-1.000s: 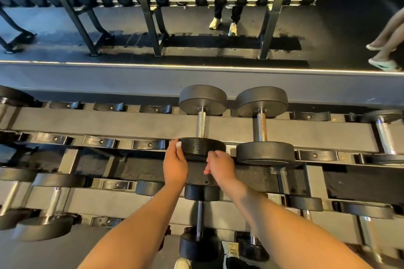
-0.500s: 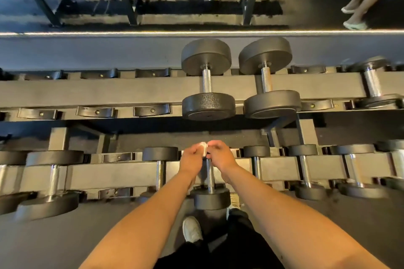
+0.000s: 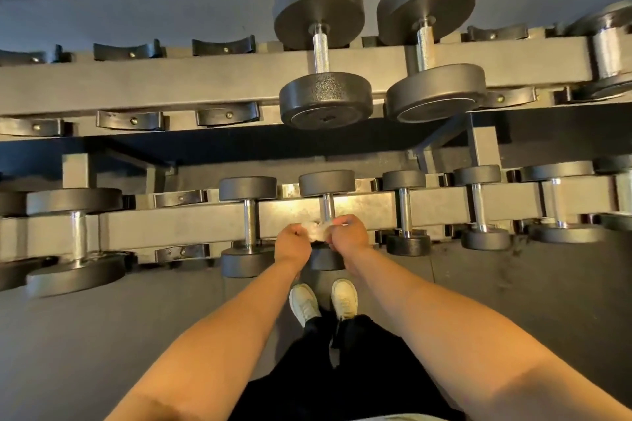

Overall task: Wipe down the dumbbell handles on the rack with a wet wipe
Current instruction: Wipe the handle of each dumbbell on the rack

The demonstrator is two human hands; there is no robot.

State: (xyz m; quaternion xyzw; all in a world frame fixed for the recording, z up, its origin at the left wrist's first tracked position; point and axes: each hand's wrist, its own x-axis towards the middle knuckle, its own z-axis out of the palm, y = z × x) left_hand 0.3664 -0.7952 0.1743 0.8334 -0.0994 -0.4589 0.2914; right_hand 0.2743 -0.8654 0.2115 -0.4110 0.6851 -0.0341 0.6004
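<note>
The rack point(image 3: 171, 227) runs across the view in two tiers. At the left end of the lower tier lies a big dumbbell point(image 3: 76, 239), its shiny bar crossing the rail. Just right of it are black cradles point(image 3: 180, 197), bolted to the front and back edges. Next comes a small dumbbell point(image 3: 249, 225), and beside that the middle dumbbell point(image 3: 327, 183), directly ahead of the person's white shoes point(image 3: 304, 304).

The left hand point(image 3: 292, 244) sits just left of the middle dumbbell's handle point(image 3: 329, 207), with its fingers curled tight on the left end of the wipe point(image 3: 316, 231). The wipe is pale and crumpled. It stretches between the two hands and lies against the front part of the handle, just behind the near weight head. Whether it goes all the way round the bar cannot be told. The right hand point(image 3: 349, 236) is just right of the handle, its fingers and thumb curled in and pinching the wipe's other end.

Farther right on the lower tier sit two more small dumbbells point(image 3: 405, 212), then a thicker dumbbell point(image 3: 561, 202) near the right end.

On the upper tier, more cradles line the left part. Two large dumbbells point(image 3: 321, 48) lie side by side above the hands, and another heavy dumbbell point(image 3: 608, 48) is cut off at the right edge.
</note>
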